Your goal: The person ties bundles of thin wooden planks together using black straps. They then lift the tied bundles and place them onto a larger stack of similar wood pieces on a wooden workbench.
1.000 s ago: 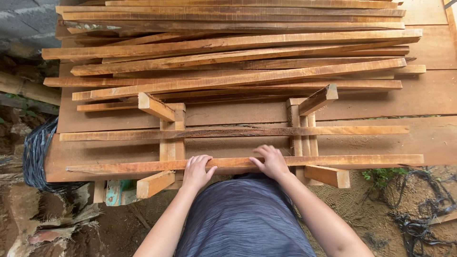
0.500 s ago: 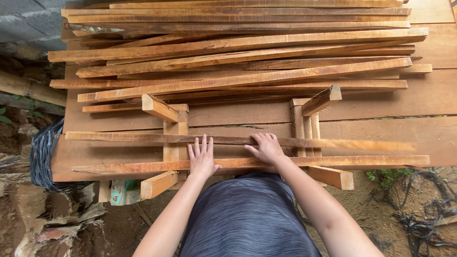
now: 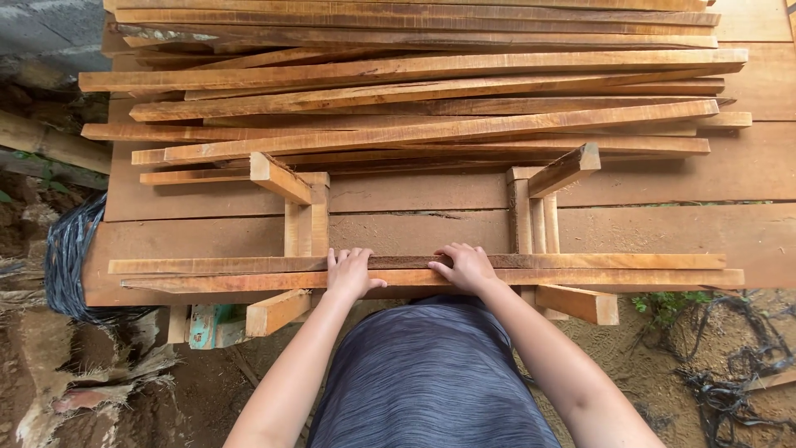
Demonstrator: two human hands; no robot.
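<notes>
Two slats side by side at the bench's near edge

Left hand (image 3: 351, 274) palm down across two long wooden slats, fingers together and nearly straight, tips over the far slat (image 3: 580, 260), thumb spread to the right along the near slat (image 3: 630, 278). No closed grip visible; pressing flat on top rather than wrapped around. Right hand (image 3: 466, 267) just to the right, fingers curled and bent at the knuckles, tips hooked on the far slat's upper edge, heel of the hand on the near slat. Whether the fingertips reach past the far edge: cannot tell.

Both slats lengthwise left to right, touching each other along most of their length, at the near edge of the plank workbench (image 3: 680, 236). Resting across two small wooden frames: left frame (image 3: 303, 217) with an angled block on top, right frame (image 3: 531, 211) likewise. Short blocks jutting out under the near slat at both frames, toward the body.

Beyond the frames, a big loose pile of slats (image 3: 414, 91) on the bench's far half, overlapping at slight angles. Dark bundle of black cord (image 3: 66, 257) off the left end of the bench. Grey striped shirt (image 3: 431, 382) low in the middle. Sandy ground (image 3: 647, 365) at lower right, with black strands and a small green plant (image 3: 663, 305)
</notes>
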